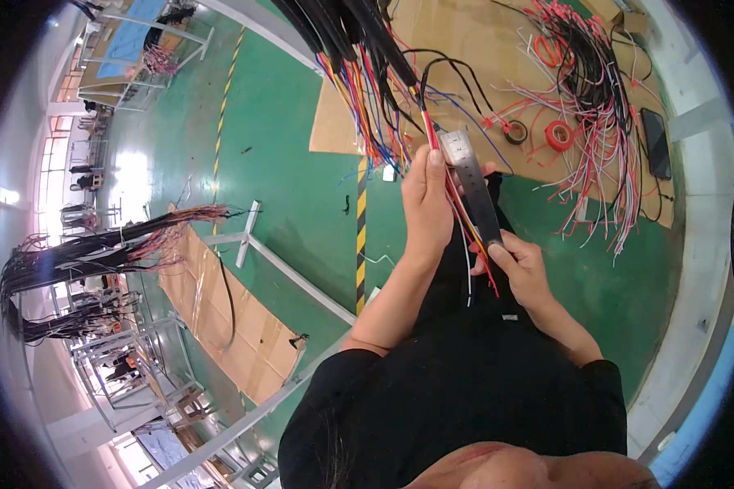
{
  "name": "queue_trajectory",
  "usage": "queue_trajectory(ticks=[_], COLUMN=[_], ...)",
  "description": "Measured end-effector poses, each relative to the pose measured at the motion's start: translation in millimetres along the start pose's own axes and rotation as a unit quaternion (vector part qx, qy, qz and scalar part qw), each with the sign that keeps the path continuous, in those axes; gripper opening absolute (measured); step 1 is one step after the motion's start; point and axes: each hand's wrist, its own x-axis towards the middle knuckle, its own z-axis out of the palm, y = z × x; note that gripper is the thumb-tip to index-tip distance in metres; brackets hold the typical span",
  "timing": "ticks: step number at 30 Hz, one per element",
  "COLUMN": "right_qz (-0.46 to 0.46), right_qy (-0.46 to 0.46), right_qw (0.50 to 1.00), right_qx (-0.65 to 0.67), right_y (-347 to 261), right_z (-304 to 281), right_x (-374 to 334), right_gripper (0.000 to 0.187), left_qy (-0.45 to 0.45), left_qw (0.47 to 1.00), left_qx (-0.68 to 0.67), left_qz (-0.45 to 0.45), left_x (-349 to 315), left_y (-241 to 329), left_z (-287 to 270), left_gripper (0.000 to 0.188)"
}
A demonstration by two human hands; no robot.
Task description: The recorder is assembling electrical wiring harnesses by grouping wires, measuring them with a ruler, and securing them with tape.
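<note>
Head view: what is the left hand (426,204) doing?

It is closed on wires (462,213), thumb uppermost, just below the black sleeve (399,61) they come out of.

Which colours?

Red, yellow and white among them. They run down toward the body, and their loose ends hang near the right hand (520,267).

And that one?

Grasping the lower end of a ruler (478,191), thumb on top, fingers mostly hidden.

Where is the ruler exactly?

Between the two hands, slanting alongside the wires. Its upper end lies just beside the left thumb, and a fingertip shows at its right edge. Whether the left hand presses on the ruler too, I can't tell.

What lies beyond the hands?

Cardboard (457,37). More black sleeves come in at the top, with coloured wire ends (359,102) spilling from them.

And to the right?

A black tape roll (515,132), then a red tape roll (559,136) near it. A heap of red, white and black leads (599,98) spreads past the cardboard's edge. Farther right is a phone (656,144), dark side up.
</note>
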Motion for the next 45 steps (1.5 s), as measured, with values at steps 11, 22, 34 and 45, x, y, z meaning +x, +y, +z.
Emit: queue_trajectory(ticks=[11, 22, 34, 45], right_qz=[0.005, 0.113, -0.032, -0.003], right_qy=[0.017, 0.025, 0.113, 0.032], right_qw=[1.000, 0.991, 0.992, 0.994], right_qx=[-0.012, 0.068, -0.044, -0.102], right_y=[-1, -8, -15, -23], right_z=[6, 10, -47, -15], right_x=[-1, 2, -2, -22], right_gripper=[0.025, 0.025, 0.036, 0.033], left_qy=[0.009, 0.063, -0.019, -0.077], left_qw=[0.998, 0.805, 1.000, 0.988], left_qx=[0.049, 0.484, -0.012, -0.110], left_qz=[0.040, 0.339, -0.015, -0.080], left_x=[-2, 8, 5, -6], left_y=[-3, -20, 13, 27], left_z=[-2, -25, -27, -19], left_gripper=[0.029, 0.012, 0.028, 0.029])
